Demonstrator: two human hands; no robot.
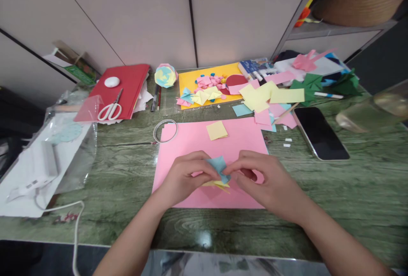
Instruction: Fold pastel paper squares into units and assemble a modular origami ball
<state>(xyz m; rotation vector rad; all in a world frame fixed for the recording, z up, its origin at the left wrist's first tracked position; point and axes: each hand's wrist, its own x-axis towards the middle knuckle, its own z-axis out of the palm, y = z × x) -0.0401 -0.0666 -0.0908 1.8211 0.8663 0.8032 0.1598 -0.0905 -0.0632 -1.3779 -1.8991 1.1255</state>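
Over a pink sheet [188, 140], both hands meet at a small folded piece of light blue paper [219, 165]. My left hand [191, 174] pinches its left side between thumb and fingers. The thumb and index finger of my right hand [261, 174] close on its right corner. Just below the blue paper lies folded yellow paper [218, 186], partly covered by my left hand. Farther up the pink sheet sits a folded pale yellow square [216, 130]. A roll of tape [165, 130] overlaps the sheet's upper left corner.
White scissors [110, 110] lie on a red folder [127, 80]. Folded paper bits cover a yellow sheet [188, 78] at the back. Loose yellow slips [259, 95], a phone [320, 133] and a clear bottle [372, 108] are on the right. A white cable [78, 225] crosses the left front edge.
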